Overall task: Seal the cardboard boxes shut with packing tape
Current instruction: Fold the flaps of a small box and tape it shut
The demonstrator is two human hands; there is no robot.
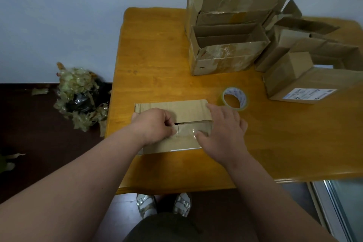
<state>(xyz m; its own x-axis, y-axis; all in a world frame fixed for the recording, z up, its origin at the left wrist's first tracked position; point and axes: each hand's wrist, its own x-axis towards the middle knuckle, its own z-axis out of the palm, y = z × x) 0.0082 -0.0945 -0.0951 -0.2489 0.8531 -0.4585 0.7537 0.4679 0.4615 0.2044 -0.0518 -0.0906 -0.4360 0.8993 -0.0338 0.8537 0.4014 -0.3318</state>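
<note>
Bench [157, 61] of orange-toned wood carries everything. At its far right side stand stacks of open cardboard boxes [225, 45], flaps up, with a lower pile of boxes [306, 61] beside them, one bearing a white label. Near the front edge lies a flat cardboard box [176, 110], its long axis running left to right across the person's body, with the seam between its two flaps running the same way. A strip of clear tape [188, 129] lies along that seam. The left hand [153, 125] rests on the box's left part, its fingers curled and pinching the tape's end at the seam. The right hand [222, 129] lies on the box's right end, fingers straight and slightly spread, pressing down. A tape roll [234, 98] lies flat just beyond the right hand. On the floor left of the bench sits a heap of crumpled used tape [80, 96].
</note>
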